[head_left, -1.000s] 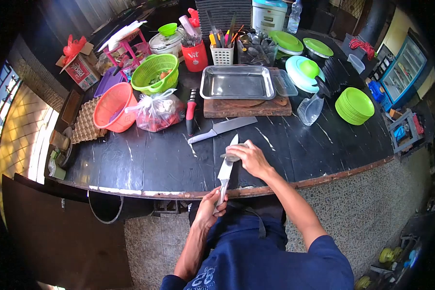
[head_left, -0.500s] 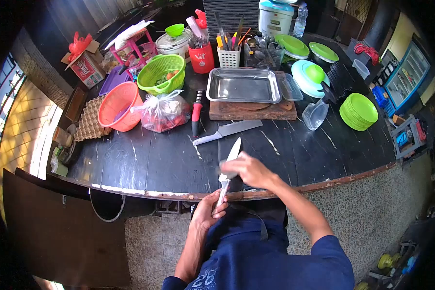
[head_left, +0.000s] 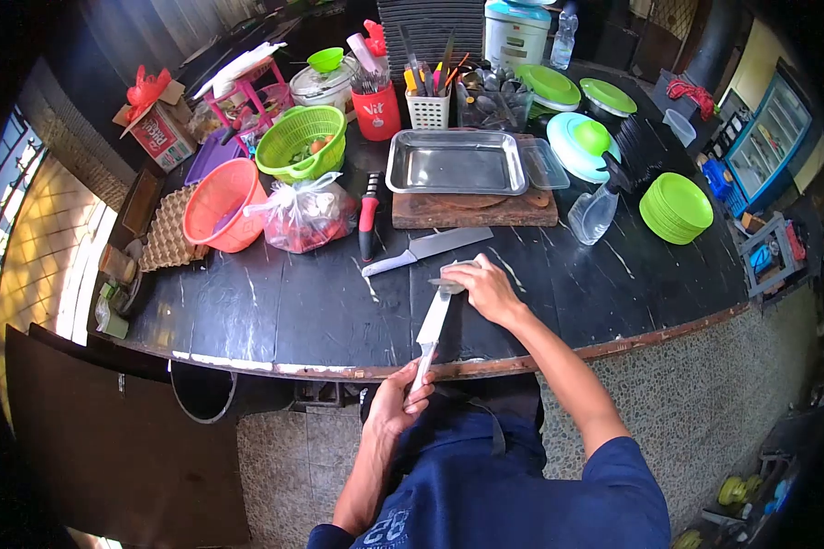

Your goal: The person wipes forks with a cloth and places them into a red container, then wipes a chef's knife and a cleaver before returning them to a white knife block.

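In my left hand (head_left: 401,399), a kitchen knife (head_left: 433,322) is gripped by its pale handle at the table's front edge. Its blade points away from me over the dark table. My right hand (head_left: 487,291) is closed on a flat grey piece (head_left: 454,279), which lies across the blade near the tip and hides it. I cannot tell what this piece is. Just beyond, a cleaver-like wide knife (head_left: 447,242) with a whitish handle lies on the table. A red and black knife sharpener (head_left: 368,220) lies farther left.
A steel tray (head_left: 458,165) rests on a wooden cutting board (head_left: 471,213). To the left stand a bag of red contents (head_left: 308,220), an orange basket (head_left: 218,209) and a green basket (head_left: 295,146). Stacked green plates (head_left: 676,210) and a clear jug (head_left: 592,216) stand right.
My right hand has slid the grey piece forward along the blade, from near the handle to near the tip. My left hand keeps its grip on the knife handle.
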Motion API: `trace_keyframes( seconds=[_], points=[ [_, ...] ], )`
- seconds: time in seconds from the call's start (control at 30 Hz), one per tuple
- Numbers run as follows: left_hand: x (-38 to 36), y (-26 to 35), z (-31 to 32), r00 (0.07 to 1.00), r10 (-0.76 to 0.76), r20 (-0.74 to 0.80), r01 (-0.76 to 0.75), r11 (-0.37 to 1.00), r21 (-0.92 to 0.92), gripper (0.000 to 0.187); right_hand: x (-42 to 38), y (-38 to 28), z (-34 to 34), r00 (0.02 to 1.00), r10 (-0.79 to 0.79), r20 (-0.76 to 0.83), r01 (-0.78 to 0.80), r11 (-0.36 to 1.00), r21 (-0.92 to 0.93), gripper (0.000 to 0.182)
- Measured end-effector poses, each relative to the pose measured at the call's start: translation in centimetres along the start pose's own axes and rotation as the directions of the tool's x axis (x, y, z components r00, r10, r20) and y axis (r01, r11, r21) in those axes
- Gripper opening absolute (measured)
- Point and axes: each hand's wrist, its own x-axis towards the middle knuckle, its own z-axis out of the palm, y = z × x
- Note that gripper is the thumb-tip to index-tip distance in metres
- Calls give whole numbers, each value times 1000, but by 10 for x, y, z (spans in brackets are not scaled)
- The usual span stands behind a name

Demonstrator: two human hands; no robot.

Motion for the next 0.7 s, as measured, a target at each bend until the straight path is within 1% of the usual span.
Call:
trace_keyframes(
  seconds=[0.07,0.13,0.17,0.2,0.27,0.3,0.33,0.4,0.43,0.47,0.5,0.53,0.6,0.63,0.67,0.7],
  points=[
    [-2,-1,-1,1000,3,9,-3,1000,-14,41,4,8,-1,1000,23,9,-22,999,-28,40],
    [-3,-2,-7,998,-10,58,14,997,-76,41,7,14,-3,997,74,-26,-75,996,-49,46],
    [-5,-2,-9,998,-12,59,16,997,-74,41,8,19,-5,997,80,3,-80,994,-74,42],
    [-8,-1,-12,997,-16,69,20,998,-60,39,6,21,-7,997,82,1,-81,994,-75,42],
    [-13,1,-8,997,-16,81,20,999,-46,37,3,21,-12,991,113,-71,-122,984,-128,42],
    [-20,0,2,999,51,-7,-50,996,74,35,2,17,-20,981,151,-118,-157,987,-42,44],
    [-24,-1,7,988,125,-89,-106,975,194,34,2,13,-27,982,150,-112,-155,987,-41,44],
    [-25,-4,6,985,140,-99,-118,974,195,37,-4,6,-41,934,284,-216,-250,953,173,47],
    [-23,-6,10,961,249,-119,-179,889,421,41,-5,2,-47,914,321,-247,-261,933,246,49],
    [-20,-9,14,928,357,-109,-214,749,627,46,-9,-4,-55,887,388,-251,-291,891,348,46],
    [-17,-11,12,908,409,-89,-232,669,706,52,-13,-4,-56,873,409,-266,-277,864,421,46],
    [-15,-13,12,911,404,-87,-229,669,707,52,-19,-4,-57,857,432,-281,-259,833,490,45],
    [-10,-17,17,896,435,-86,-155,489,858,48,-30,-20,-67,894,369,-254,-243,876,417,44],
    [-7,-20,20,888,460,-27,-185,410,893,41,-36,-26,-62,922,315,-226,-198,885,422,44],
    [-3,-20,16,891,454,-24,-184,409,894,41,-37,-49,-70,937,285,-200,-171,876,451,48],
    [2,-20,8,927,370,-62,-163,546,822,36,-41,-58,-70,980,168,-111,-110,907,405,56]
  ],
)
